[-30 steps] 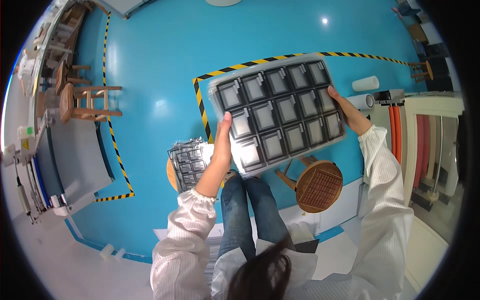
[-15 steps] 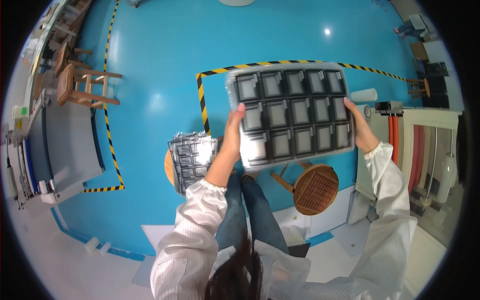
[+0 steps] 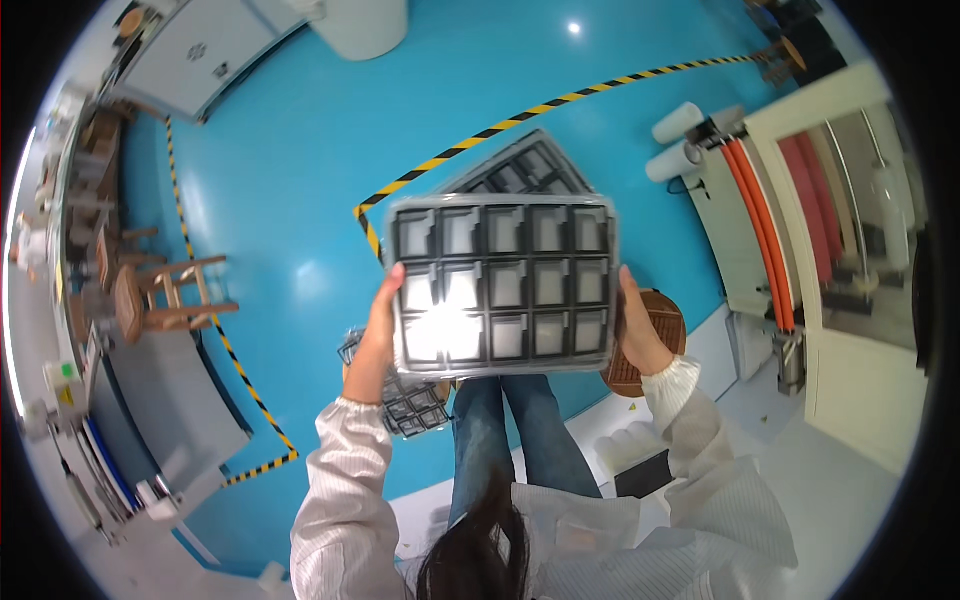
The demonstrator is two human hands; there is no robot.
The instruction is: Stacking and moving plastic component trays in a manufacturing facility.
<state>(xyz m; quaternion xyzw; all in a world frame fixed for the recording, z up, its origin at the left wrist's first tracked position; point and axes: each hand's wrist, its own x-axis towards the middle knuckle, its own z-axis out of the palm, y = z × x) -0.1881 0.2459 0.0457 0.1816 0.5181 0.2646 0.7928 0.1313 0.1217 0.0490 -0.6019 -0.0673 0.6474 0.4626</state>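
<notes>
I hold a grey plastic tray [image 3: 503, 286] with a grid of square pockets, wrapped in clear film, flat in front of me. My left hand [image 3: 378, 330] grips its left edge and my right hand [image 3: 636, 328] grips its right edge. Another dark grid tray [image 3: 522, 170] lies on the blue floor beyond it, partly hidden. A small stack of dark trays [image 3: 408, 404] rests below my left forearm, on a stool I can barely see. My jeans-clad legs [image 3: 520, 440] show under the held tray.
A round wooden stool [image 3: 648, 350] stands by my right wrist. Yellow-black tape [image 3: 520, 118] marks the blue floor. Wooden stools [image 3: 150, 300] stand at left beside a grey table [image 3: 160, 410]. At right are white rolls [image 3: 680, 140] and a white cabinet with orange hoses [image 3: 765, 240].
The tray has been lifted closer to me and turned level, leaving a second tray uncovered on the floor. My view has shifted, with both hands still on the tray's edges.
</notes>
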